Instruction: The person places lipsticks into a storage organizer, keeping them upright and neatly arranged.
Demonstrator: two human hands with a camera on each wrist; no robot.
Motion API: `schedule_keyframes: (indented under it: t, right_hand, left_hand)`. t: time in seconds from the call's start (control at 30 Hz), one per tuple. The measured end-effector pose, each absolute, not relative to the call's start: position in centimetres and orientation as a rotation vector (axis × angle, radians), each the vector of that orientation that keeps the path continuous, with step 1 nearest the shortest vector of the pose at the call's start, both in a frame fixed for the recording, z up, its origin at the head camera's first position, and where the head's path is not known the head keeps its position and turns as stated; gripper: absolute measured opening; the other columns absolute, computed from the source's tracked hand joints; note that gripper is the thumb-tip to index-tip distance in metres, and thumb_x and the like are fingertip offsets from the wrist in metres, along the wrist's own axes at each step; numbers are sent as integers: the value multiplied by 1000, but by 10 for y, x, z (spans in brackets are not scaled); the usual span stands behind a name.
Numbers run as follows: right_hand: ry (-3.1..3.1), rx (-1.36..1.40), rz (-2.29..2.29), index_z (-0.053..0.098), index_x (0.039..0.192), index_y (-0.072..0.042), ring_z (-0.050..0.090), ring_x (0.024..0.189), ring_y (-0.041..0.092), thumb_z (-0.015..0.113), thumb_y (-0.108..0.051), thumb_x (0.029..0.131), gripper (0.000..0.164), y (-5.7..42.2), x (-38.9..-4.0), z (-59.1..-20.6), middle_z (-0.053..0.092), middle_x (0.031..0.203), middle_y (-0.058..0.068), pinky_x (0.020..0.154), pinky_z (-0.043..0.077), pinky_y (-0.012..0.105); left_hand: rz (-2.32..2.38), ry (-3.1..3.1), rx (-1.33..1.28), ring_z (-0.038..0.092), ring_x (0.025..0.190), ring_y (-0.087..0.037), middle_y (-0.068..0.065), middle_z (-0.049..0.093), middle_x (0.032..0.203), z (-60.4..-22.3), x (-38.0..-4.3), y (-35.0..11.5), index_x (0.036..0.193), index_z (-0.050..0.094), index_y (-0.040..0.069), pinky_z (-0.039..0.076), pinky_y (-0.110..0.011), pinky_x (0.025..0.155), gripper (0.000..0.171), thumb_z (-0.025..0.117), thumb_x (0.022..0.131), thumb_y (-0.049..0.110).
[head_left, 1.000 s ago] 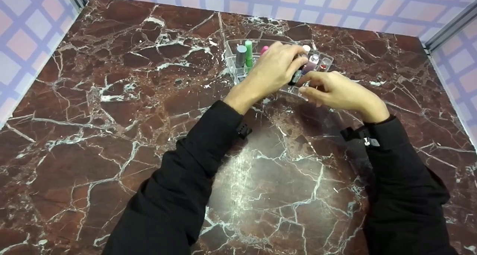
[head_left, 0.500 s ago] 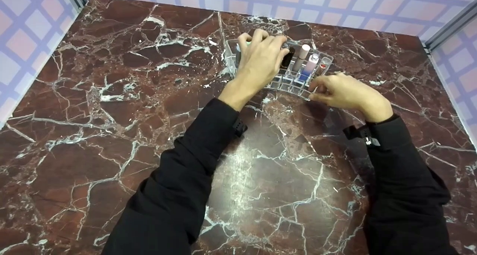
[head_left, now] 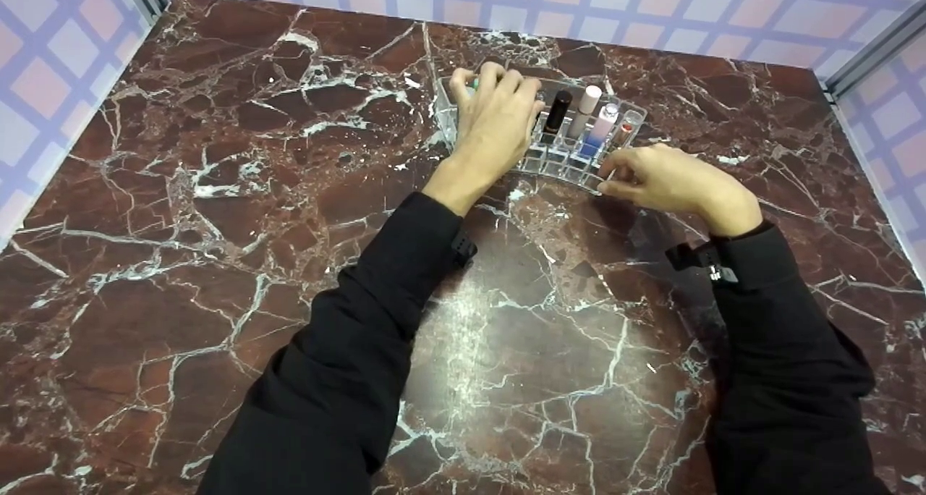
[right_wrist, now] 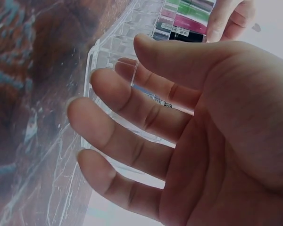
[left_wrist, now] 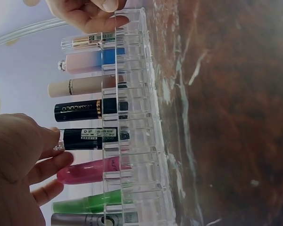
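A clear, curved lipstick organizer (head_left: pixel 571 176) stands toward the back of the table with several tubes in its slots. My left hand (head_left: pixel 499 115) reaches over its left half. In the left wrist view, thumb and finger pinch the clear end of a black lipstick tube (left_wrist: pixel 92 138) with a white label, whose other end sits in its slot. Beside it are a pink tube (left_wrist: pixel 87 171) and a black tube with a gold ring (left_wrist: pixel 75 111). My right hand (head_left: pixel 673 182) holds the organizer's right end between thumb and index finger, the other fingers loosely bent.
Right of the gold-ringed tube stand a beige tube (head_left: pixel 582 111), a pink-and-blue tube (head_left: pixel 600 129) and a small clear tube (left_wrist: pixel 87 41). A green tube (left_wrist: pixel 87 203) and a grey one (left_wrist: pixel 75 219) fill the left end. Patterned panels (head_left: pixel 579 10) border the marbled table (head_left: pixel 289 263).
My left hand has shifted left from the organizer's middle, baring the gold-ringed black tube and its neighbours. My right hand has drawn slightly right to the organizer's end and stays there.
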State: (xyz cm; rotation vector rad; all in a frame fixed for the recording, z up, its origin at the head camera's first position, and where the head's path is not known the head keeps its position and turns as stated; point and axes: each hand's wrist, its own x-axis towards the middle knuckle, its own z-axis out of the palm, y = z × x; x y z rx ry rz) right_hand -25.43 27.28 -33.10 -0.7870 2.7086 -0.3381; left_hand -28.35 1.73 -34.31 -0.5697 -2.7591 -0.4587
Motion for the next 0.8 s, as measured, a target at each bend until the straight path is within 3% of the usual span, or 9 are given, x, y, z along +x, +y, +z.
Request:
schedule_keyframes:
  t: [0.27, 0.4, 0.6, 0.8]
  right_hand:
    - [2713, -816, -314, 69, 119, -5, 68, 85, 28, 65, -21, 103, 23, 273, -255, -333, 71, 98, 13, 83, 55, 54]
    - [2712, -825, -312, 69, 119, -5, 68, 84, 28, 65, -21, 104, 23, 273, -255, -333, 72, 98, 12, 82, 55, 53]
    - [2711, -842, -311, 69, 119, -5, 69, 84, 27, 65, -20, 104, 23, 272, -255, -334, 73, 99, 13, 83, 56, 53]
    - [2711, -859, -316, 69, 119, -4, 69, 80, 25, 65, -19, 103, 22, 273, -256, -335, 73, 97, 12, 80, 57, 52]
  left_hand:
    - [-496, -2734, -534, 36, 136, -26, -8, 51, 143, -345, -281, 18, 131, 65, 13, 15, -58, 116, 35, 44, 111, 31]
    - [-482, -2742, -529, 36, 136, -28, -9, 50, 147, -344, -279, 18, 138, 62, 16, 16, -59, 115, 36, 44, 111, 29]
    - [-449, -2764, -526, 38, 134, -29, -10, 51, 147, -345, -279, 14, 150, 53, 30, 20, -59, 113, 41, 45, 110, 30]
    - [-449, -2754, -497, 38, 134, -29, -9, 52, 145, -345, -280, 14, 145, 59, 32, 21, -58, 112, 38, 47, 109, 34]
